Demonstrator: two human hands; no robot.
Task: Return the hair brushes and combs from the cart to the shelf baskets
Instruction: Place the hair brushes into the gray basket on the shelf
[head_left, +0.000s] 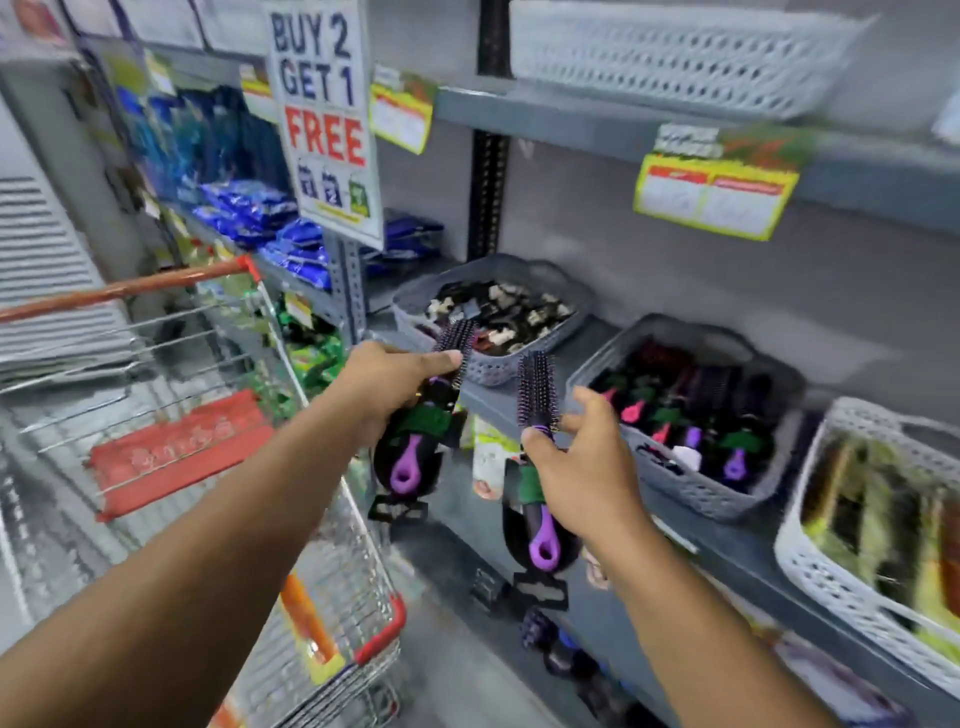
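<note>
Between cart and shelf, your left hand (395, 382) is wrapped around one round brush (415, 431) — your right hand (582, 467) pinches a second brush (537, 400), fingers spread. Just beyond sits the grey basket (691, 488) of brushes on the grey shelf (519, 410); the wire cart (332, 582) stands left.

Both forearms are bare to the frame edge, no sleeves, and neither the left hand (387, 384) nor the right hand (582, 467) wears gloves, rings or a watch.

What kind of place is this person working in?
Most likely a shop aisle: a "Buy 2 Get 1 Free" sign, price tags on the shelf edges, and a shopping cart alongside.
</note>
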